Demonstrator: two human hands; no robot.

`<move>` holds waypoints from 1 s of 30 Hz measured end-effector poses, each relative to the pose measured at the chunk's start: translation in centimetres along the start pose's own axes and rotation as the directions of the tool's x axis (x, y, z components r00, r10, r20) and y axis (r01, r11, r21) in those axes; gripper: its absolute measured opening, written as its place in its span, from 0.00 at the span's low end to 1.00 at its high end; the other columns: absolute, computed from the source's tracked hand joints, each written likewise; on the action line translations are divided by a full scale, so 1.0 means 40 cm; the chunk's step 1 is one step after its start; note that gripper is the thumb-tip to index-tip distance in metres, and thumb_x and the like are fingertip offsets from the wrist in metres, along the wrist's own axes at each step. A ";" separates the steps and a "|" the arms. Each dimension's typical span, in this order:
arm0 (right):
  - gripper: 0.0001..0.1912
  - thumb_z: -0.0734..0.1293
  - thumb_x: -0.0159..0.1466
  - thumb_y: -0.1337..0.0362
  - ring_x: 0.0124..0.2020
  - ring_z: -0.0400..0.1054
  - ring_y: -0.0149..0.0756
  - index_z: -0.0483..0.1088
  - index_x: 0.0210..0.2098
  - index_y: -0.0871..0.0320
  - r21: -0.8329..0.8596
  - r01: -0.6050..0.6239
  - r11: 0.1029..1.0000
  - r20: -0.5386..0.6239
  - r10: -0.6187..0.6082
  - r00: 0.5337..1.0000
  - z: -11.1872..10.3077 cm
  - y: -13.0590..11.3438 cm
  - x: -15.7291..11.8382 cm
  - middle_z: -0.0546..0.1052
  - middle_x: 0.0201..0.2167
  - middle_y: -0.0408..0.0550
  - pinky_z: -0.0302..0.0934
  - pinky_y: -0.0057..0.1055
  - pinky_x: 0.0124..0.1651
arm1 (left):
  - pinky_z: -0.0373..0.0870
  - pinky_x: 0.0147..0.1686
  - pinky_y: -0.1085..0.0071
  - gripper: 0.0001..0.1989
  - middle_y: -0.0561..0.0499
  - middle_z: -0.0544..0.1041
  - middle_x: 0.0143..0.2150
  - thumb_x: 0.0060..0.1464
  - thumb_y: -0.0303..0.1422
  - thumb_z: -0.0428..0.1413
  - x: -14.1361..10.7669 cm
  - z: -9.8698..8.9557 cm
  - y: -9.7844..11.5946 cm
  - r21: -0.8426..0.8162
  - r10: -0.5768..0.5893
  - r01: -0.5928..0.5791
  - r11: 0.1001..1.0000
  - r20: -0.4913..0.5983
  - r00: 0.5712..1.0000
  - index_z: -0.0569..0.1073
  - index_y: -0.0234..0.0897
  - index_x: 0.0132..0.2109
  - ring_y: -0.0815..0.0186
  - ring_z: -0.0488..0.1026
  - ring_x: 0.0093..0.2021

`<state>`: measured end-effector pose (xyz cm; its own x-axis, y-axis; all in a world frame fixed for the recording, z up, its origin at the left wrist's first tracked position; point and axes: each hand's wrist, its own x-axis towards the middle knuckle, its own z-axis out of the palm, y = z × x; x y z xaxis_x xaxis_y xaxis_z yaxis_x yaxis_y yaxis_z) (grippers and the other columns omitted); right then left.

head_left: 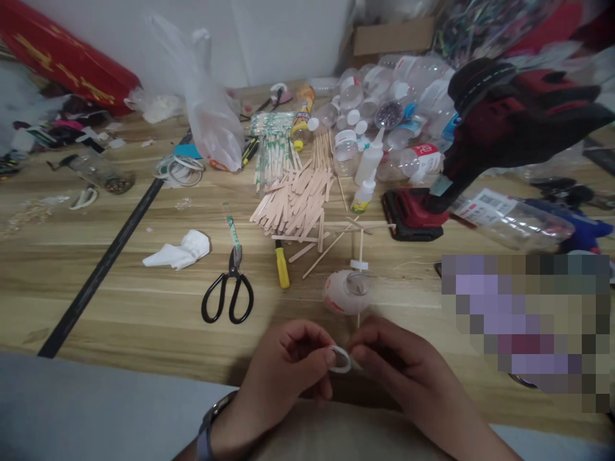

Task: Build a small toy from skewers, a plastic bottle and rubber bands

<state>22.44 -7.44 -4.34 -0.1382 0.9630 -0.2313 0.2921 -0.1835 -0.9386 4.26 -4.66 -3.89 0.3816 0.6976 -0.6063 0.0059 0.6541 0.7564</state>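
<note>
Between thumb and fingers, my left hand (pixel 298 362) pinches a small white ring (pixel 342 368) above the table's front edge. My right hand (pixel 403 362) has its fingertips pressed together at the ring's right side; what they hold, if anything, is hidden. Just beyond the hands lies a cut pale plastic bottle (pixel 339 296) with a round opening. A thin stick (pixel 361 242) runs upright by it, carrying a white cap (pixel 359 264). Left of these are a yellow-handled screwdriver (pixel 282 267) and black-handled scissors (pixel 234 275).
Flat wooden sticks (pixel 295 202) are heaped mid-table, with glue bottles (pixel 369 157) and many clear plastic bottles (pixel 375 83) behind. A red and black power tool (pixel 509 121) stands at right. Crumpled tissue (pixel 185 250) and a dark strip (pixel 103 269) lie at left.
</note>
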 end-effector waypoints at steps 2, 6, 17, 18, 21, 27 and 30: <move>0.10 0.66 0.62 0.58 0.27 0.64 0.34 0.74 0.28 0.55 0.088 -0.050 0.995 0.079 0.043 0.996 0.005 0.008 0.008 0.71 0.24 0.42 0.57 0.29 0.29 | 0.60 0.15 0.79 0.13 0.58 0.71 0.16 0.43 0.39 0.64 -0.003 0.000 -0.001 0.005 0.000 0.000 1.000 -0.012 1.000 0.70 0.36 0.29 0.75 0.65 0.14; 0.15 0.68 0.61 0.50 0.18 0.52 0.27 0.72 0.29 0.55 0.350 -0.202 0.915 0.243 0.119 0.963 0.010 0.023 0.014 0.64 0.19 0.36 0.45 0.25 0.21 | 0.63 0.17 0.79 0.14 0.57 0.73 0.19 0.44 0.39 0.66 -0.009 0.000 -0.001 -0.006 0.007 -0.007 1.000 0.005 1.000 0.71 0.35 0.29 0.75 0.67 0.15; 0.10 0.65 0.60 0.60 0.21 0.60 0.31 0.70 0.25 0.56 -0.067 0.000 0.998 0.033 0.002 0.999 0.010 -0.020 0.001 0.67 0.19 0.40 0.53 0.26 0.23 | 0.69 0.22 0.79 0.17 0.55 0.77 0.24 0.38 0.36 0.71 -0.007 -0.003 -0.001 -0.199 -0.053 0.086 0.976 0.166 0.985 0.75 0.32 0.32 0.73 0.74 0.20; 0.09 0.64 0.61 0.59 0.21 0.62 0.31 0.72 0.27 0.55 -0.094 0.019 0.995 0.028 -0.016 0.999 0.009 -0.017 -0.002 0.70 0.20 0.41 0.54 0.27 0.24 | 0.69 0.22 0.79 0.16 0.55 0.78 0.24 0.38 0.36 0.71 -0.007 -0.002 0.000 -0.205 -0.049 0.081 0.975 0.154 0.987 0.75 0.32 0.32 0.74 0.74 0.20; 0.09 0.64 0.64 0.60 0.24 0.67 0.34 0.75 0.33 0.54 -0.159 0.038 0.987 0.058 -0.029 0.998 0.002 -0.003 -0.009 0.75 0.24 0.44 0.57 0.28 0.26 | 0.67 0.21 0.81 0.15 0.56 0.78 0.23 0.40 0.36 0.70 -0.004 0.000 0.000 -0.205 -0.041 0.057 0.977 0.084 0.996 0.76 0.32 0.32 0.75 0.74 0.20; 0.09 0.63 0.66 0.65 0.26 0.68 0.33 0.74 0.32 0.53 -0.245 0.144 0.959 0.146 -0.110 0.983 -0.012 0.005 -0.024 0.76 0.26 0.43 0.58 0.28 0.28 | 0.68 0.22 0.80 0.17 0.55 0.78 0.21 0.38 0.37 0.71 0.001 0.001 -0.005 -0.236 -0.025 0.025 0.972 0.004 1.000 0.76 0.32 0.32 0.73 0.74 0.20; 0.09 0.63 0.66 0.67 0.30 0.71 0.33 0.75 0.35 0.52 -0.199 0.189 0.961 0.236 -0.140 0.961 -0.008 -0.007 -0.024 0.78 0.30 0.42 0.60 0.27 0.32 | 0.67 0.21 0.80 0.19 0.56 0.77 0.20 0.35 0.38 0.72 0.005 0.002 -0.006 -0.241 -0.032 0.034 0.970 0.013 0.999 0.75 0.32 0.31 0.74 0.72 0.19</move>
<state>22.79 -8.24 -3.79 -0.3976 0.9050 -0.1513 0.4433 0.0452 -0.8952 4.40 -4.70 -4.16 0.3932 0.6728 -0.6267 -0.2043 0.7284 0.6540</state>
